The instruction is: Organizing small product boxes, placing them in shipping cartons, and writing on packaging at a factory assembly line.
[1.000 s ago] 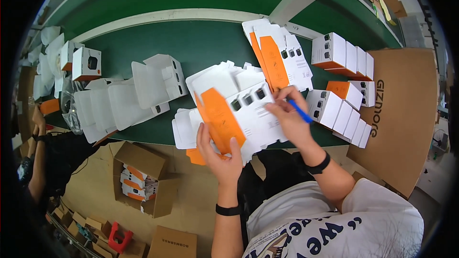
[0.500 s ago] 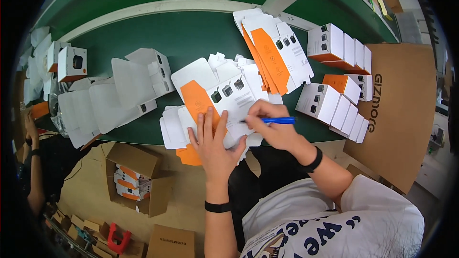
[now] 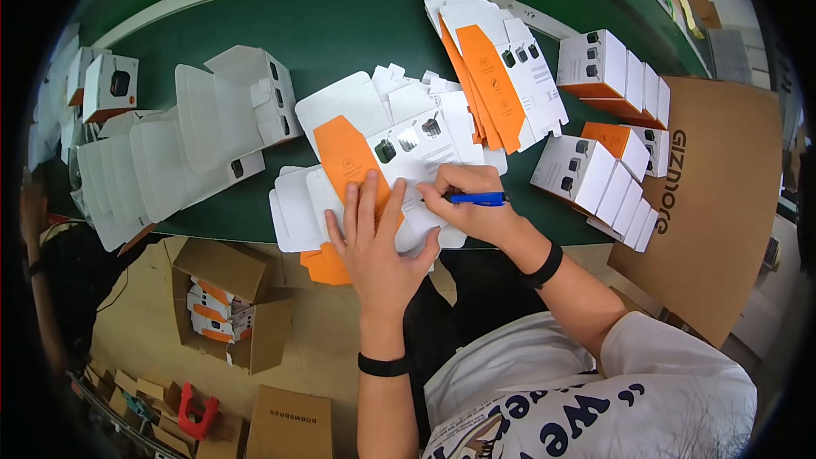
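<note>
At ten o'clock from the left hand, an upright white cardboard box with an orange base (image 3: 111, 87) and a nested row of opened white cardboard boxes (image 3: 157, 170) stand on the dark green desk (image 3: 327, 30). The left hand (image 3: 378, 242) has its grip released, fingers spread over a flattened white-and-orange cardboard carton (image 3: 406, 160) that lies atop a loose pile near the desk's front edge. A second ago that hand held the carton tilted and the pen swung clear; now the sheet lies flat, which seems to give a steady surface for marking. At two o'clock, the right hand (image 3: 470, 204) has its grip closed around a slim blue plastic pen (image 3: 483, 199), tip at the carton's white panel; whether ink is flowing, I cannot tell. At one o'clock lies a fanned stack of similar flattened cartons (image 3: 493, 76); further right, closed white cardboard boxes (image 3: 571, 172) stand in rows.
</note>
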Tool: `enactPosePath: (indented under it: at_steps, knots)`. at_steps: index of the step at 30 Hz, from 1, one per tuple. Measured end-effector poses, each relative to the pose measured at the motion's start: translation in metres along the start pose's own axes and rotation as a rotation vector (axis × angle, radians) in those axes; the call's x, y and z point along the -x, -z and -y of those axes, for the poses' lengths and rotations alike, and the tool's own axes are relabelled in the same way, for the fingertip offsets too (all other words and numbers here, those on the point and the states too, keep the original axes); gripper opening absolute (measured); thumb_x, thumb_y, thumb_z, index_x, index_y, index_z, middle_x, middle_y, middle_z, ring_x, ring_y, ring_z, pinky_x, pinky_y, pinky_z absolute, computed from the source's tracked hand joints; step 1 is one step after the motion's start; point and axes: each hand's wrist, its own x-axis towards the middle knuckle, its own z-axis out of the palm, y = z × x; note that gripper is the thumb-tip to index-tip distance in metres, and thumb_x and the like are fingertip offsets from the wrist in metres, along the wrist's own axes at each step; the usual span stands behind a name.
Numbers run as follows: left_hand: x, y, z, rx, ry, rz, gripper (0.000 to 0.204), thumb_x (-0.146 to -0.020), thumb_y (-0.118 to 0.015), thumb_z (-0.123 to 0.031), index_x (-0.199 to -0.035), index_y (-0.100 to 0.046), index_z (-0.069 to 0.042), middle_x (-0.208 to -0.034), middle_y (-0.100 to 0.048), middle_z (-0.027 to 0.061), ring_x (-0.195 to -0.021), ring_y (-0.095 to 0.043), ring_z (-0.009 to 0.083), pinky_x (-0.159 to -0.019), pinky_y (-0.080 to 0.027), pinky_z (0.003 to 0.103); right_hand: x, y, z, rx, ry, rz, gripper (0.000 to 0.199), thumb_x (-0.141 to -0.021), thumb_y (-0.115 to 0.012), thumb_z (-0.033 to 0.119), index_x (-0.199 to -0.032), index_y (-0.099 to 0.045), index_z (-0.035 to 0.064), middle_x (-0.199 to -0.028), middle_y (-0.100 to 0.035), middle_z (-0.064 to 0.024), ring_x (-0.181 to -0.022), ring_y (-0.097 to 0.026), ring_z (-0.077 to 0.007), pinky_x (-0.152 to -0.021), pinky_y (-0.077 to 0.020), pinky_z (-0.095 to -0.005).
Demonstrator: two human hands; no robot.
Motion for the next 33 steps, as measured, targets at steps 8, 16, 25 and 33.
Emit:
enactPosePath:
  at_steps: [8,16,25,33]
  knots:
    - [-0.001,0.005,0.0,0.012,-0.026,-0.003,0.077,-0.071,-0.088,-0.038,-0.141,-0.064,-0.017,-0.16,-0.045,0.0123,-0.151,-0.035,0.0334,-0.122,-0.017,0.062,0.009,0.005,-0.004,-0.043,0.042,-0.407,0.016,-0.094,-0.074,0.011,-0.097,-0.064,-0.0009,-0.088,-0.068,-0.0124,-0.075,-0.064,-0.0233,-0.071,-0.0513,-0.03]
    - [0.012,0.0,-0.007,0.056,0.115,-0.193,0.09,-0.072,-0.09,-0.037,-0.148,-0.052,-0.007,-0.162,-0.036,0.0251,-0.153,-0.028,0.0448,-0.122,-0.016,0.062,0.008,0.003,0.019,-0.078,-0.297,-0.293,0.036,-0.084,-0.082,0.0,-0.106,-0.055,0.007,-0.104,-0.062,-0.005,-0.089,-0.056,-0.0092,-0.076,-0.0496,-0.0227]
    - [0.007,0.012,-0.018,0.273,0.07,-0.173,0.074,-0.083,-0.08,-0.034,-0.144,-0.055,-0.002,-0.157,-0.046,0.0227,-0.147,-0.039,0.0433,-0.123,-0.021,0.059,-0.011,0.098,0.033,-0.405,-0.161,-0.561,0.035,-0.088,-0.074,-0.006,-0.112,-0.053,0.0069,-0.113,-0.059,-0.0054,-0.101,-0.057,-0.0117,-0.087,-0.0502,-0.0265]
    - [-0.024,-0.013,-0.041,-0.091,0.094,-0.099,0.076,-0.082,-0.081,-0.045,-0.145,-0.057,-0.008,-0.162,-0.041,0.0172,-0.151,-0.034,0.0378,-0.122,-0.01,0.067,-0.006,0.085,0.046,-0.041,-0.225,-0.328,0.026,-0.106,-0.048,0.023,-0.105,-0.064,0.002,-0.087,-0.059,-0.0056,-0.081,-0.055,-0.0124,-0.077,-0.0467,-0.0295]
